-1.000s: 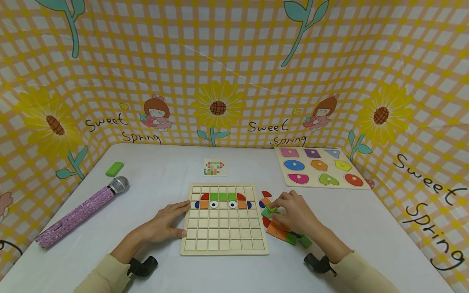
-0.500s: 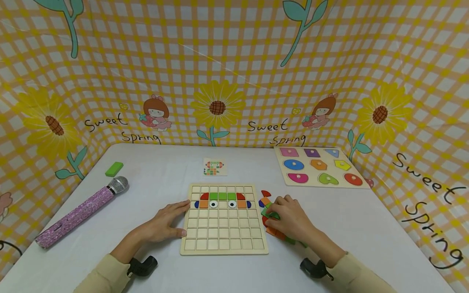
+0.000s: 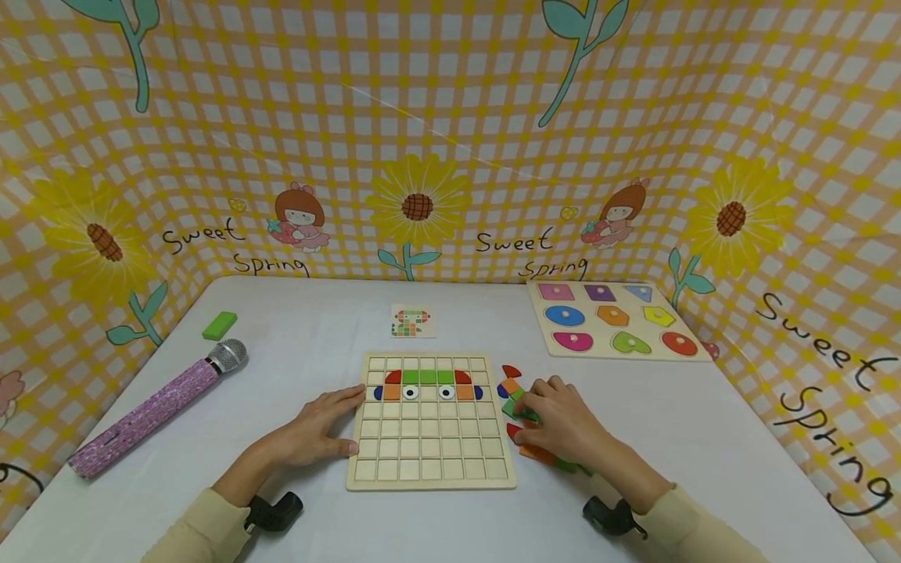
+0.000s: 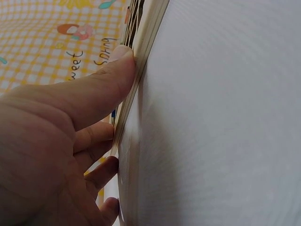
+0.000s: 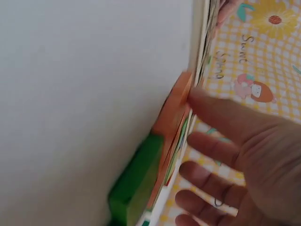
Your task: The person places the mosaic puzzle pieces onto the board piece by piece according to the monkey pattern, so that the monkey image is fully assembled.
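A wooden grid board (image 3: 432,470) lies in front of me in the head view. Red, green, orange and blue tiles and two eye tiles (image 3: 446,392) fill part of its upper rows. My left hand (image 3: 315,428) rests against the board's left edge, thumb and fingertips touching it. To the right of the board is a pile of coloured tiles, among them a red tile (image 3: 511,371). Over this pile is my right hand (image 3: 561,422), fingers loosely bent and partly hiding the tiles. In the right wrist view its thumb touches or nearly touches an orange tile (image 5: 171,110), near a green tile (image 5: 136,176).
A small pattern card (image 3: 414,321) lies behind the board. At the back right is a shape puzzle board (image 3: 601,336) with knobbed pieces. A glittery pink microphone (image 3: 151,418) and a green block (image 3: 220,325) lie on the left. Patterned cloth walls (image 3: 422,94) enclose the table.
My right hand has shifted slightly down and toward the board among the tiles, nudging some of them. The left hand stays where it was on the board's edge.
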The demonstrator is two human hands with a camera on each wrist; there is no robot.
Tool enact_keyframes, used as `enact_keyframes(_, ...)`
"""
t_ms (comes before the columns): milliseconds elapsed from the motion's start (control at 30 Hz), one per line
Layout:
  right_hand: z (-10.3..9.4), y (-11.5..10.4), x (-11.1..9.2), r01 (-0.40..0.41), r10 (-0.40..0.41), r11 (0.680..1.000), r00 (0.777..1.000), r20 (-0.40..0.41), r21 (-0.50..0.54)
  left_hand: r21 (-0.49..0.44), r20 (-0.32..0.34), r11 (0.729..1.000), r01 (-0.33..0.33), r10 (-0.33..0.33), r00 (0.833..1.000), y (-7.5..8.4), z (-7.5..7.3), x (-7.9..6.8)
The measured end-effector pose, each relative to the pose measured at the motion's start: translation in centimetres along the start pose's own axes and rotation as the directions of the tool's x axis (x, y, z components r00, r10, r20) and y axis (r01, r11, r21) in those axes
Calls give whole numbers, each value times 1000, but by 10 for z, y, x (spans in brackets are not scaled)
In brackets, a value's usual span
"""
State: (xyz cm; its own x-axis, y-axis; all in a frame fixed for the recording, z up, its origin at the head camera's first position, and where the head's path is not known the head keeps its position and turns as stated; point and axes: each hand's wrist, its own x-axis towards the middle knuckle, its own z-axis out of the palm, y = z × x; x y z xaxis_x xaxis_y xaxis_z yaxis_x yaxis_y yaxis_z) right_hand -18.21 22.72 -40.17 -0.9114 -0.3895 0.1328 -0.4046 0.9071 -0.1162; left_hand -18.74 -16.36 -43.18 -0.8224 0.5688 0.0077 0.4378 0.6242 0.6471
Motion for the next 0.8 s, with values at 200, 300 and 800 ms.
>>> enact_keyframes(200, -6, 10, -7, 49, -50, 998, 998, 46, 35, -1, 0, 1000, -6, 6, 1000, 0, -1, -1)
enact_keyframes(300, -6, 10, -10, 65, -67, 997, 997, 46, 44, 2, 3, 1000, -9, 9, 1000, 0, -1, -1)
enact_keyframes(800, -4, 0, -14, 24, -23, 1000, 998, 52, -20, 12, 2, 1000, -3, 3, 1000, 0, 0, 0)
